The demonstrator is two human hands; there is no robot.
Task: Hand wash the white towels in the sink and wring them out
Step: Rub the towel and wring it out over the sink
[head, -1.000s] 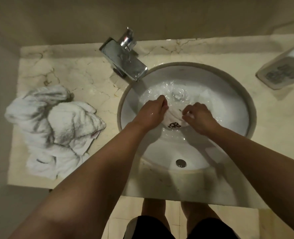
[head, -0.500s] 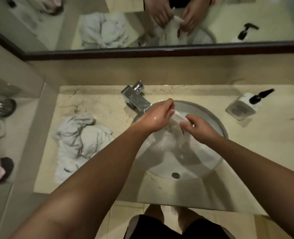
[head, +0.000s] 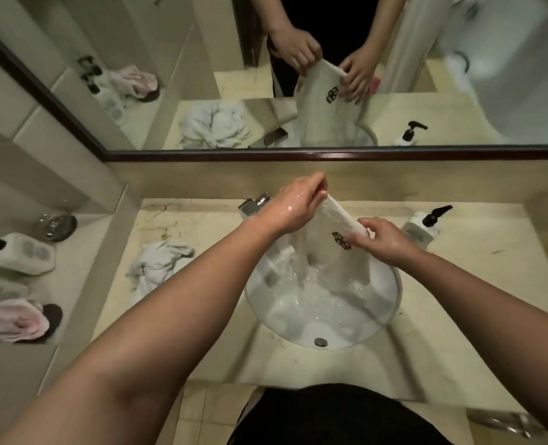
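White towel (head: pixel 327 252) hangs lifted over the sink (head: pixel 391 303) — left hand (head: pixel 293 208) and right hand (head: pixel 386 240) each have fingers pinched on its top edge, its lower end trailing into the water (head: pixel 314 309) that fills the basin. This looks like the lift-out after rinsing; next it needs gathering into a rope and twisting — over the bowl, so runoff stays in. More crumpled towels (head: pixel 158 263) wait on the tabletop (head: pixel 459 284) to the left, beside the tap (head: pixel 253 202).
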